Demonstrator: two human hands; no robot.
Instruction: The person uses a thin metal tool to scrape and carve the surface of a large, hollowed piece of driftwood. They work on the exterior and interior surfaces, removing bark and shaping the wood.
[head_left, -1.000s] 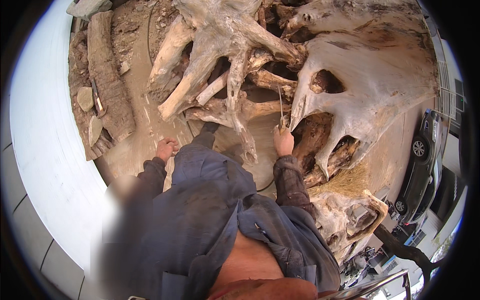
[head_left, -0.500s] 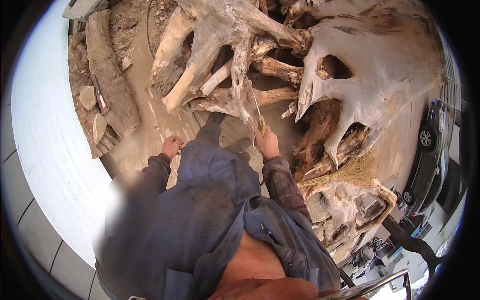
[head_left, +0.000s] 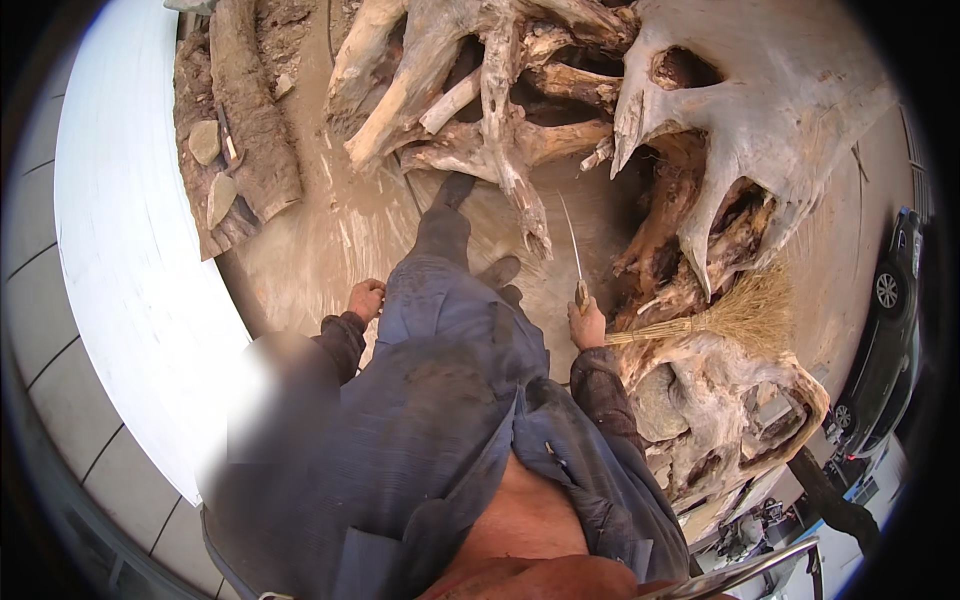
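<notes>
My right hand [head_left: 587, 325] is closed round the wooden handle of a narrow-bladed handsaw [head_left: 572, 235]. Its thin blade points away from me, apart from the wood. To its left a pale root [head_left: 518, 195] of the large stump hangs down to a blunt, ragged end. My left hand [head_left: 367, 299] hangs beside my left thigh, fingers curled, with nothing visible in them. A straw broom [head_left: 745, 315] lies just right of my right hand, its handle end close to my wrist.
A big weathered stump [head_left: 740, 120] with holes and thick roots fills the far right. A smaller root piece [head_left: 700, 420] lies near right. At far left are a log [head_left: 245, 110], stones [head_left: 205, 143] and a hammer-like tool [head_left: 229, 140]. A white panel [head_left: 130, 250] borders the left. A dark car [head_left: 885, 300] stands far right.
The saw has come away from the hanging root, and my right hand has drawn back toward me. My left hand's fingers look more curled. The whole view has shifted, with the stump higher in it.
</notes>
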